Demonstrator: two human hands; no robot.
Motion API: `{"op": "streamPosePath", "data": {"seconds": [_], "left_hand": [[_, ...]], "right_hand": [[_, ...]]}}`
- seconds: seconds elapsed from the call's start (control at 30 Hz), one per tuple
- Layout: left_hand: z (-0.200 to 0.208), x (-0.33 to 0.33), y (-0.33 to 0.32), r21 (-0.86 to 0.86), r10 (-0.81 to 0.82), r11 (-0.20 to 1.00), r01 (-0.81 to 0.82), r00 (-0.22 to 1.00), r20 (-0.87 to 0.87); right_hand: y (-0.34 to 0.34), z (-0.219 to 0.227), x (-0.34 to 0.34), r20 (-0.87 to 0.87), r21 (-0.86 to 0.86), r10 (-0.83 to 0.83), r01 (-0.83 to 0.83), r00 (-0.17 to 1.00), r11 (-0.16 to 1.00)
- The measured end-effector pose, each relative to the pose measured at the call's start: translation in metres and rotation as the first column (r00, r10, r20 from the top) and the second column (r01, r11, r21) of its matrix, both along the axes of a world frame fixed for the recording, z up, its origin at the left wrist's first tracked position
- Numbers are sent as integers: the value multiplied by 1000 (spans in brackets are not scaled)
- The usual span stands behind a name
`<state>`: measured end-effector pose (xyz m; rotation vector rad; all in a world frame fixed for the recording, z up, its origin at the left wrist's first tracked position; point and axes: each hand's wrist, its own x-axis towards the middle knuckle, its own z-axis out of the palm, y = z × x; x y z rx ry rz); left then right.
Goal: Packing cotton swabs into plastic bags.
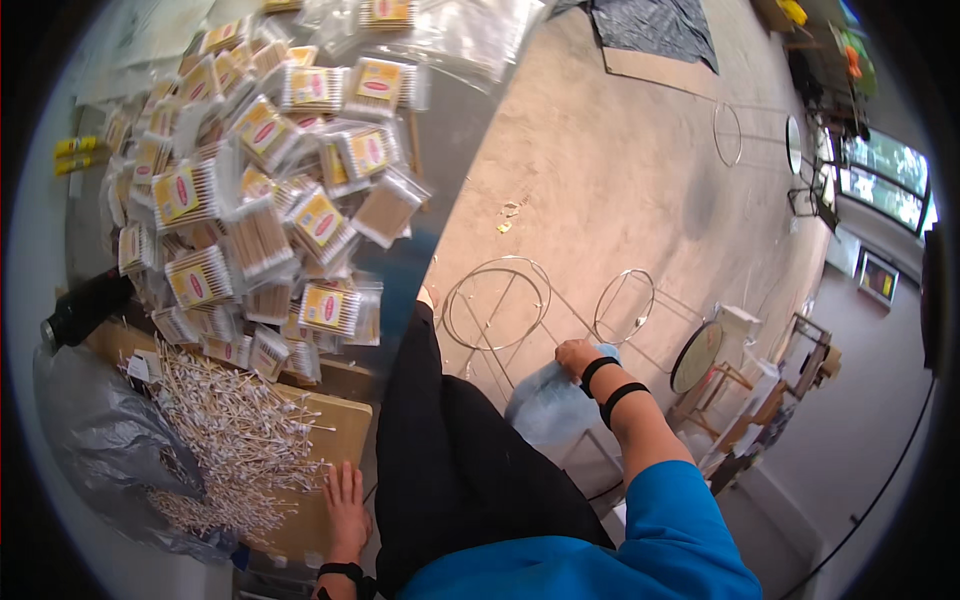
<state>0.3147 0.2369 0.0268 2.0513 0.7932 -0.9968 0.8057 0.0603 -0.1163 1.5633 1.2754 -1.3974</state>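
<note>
My left hand (347,510) lies with its fingers apart on the edge of a wooden board (345,425), beside a loose heap of cotton swabs (235,430). It holds nothing. My right hand (578,360) reaches out over the floor side, closed on the top of a pale blue, translucent plastic bag (552,405). What the bag contains, if anything, cannot be made out. Left of my legs, a large pile of small clear packets of cotton swabs (255,240) with yellow labels covers the table.
A grey plastic bag (105,440) slumps against the swabs, below a black bottle (88,308). Clear plastic sleeves (470,40) lie at the table's far end. Round wire frames (497,303) stand on the concrete floor (610,190); cluttered shelving (760,410) is at the right.
</note>
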Motion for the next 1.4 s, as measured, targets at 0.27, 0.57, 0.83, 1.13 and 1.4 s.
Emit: {"op": "streamPosePath", "data": {"seconds": [0.27, 0.57, 0.83, 1.13, 1.4], "left_hand": [[0, 3, 8, -44, -21, 999, 16, 992, -122], [-20, -16, -8, 70, -2, 998, 0, 999, 32], [5, 21, 5, 88, 94, 992, -88, 994, -59], [35, 160, -21, -118, 912, 384, -916, 396, -105], [36, 272, -57, -148, 979, -149, -978, -125, -159]], "right_hand": [[28, -35, 54, 69, -106, -119, 125, 991, 986], [89, -42, 100, 155, -274, -56, 98, 986, 957], [103, -9, 84, 276, 10, -173, 178, 945, 984], [219, 55, 147, -75, 528, -560, 510, 825, 679], [303, 79, 138, -129, 577, 150, -49, 980, 815]]}}
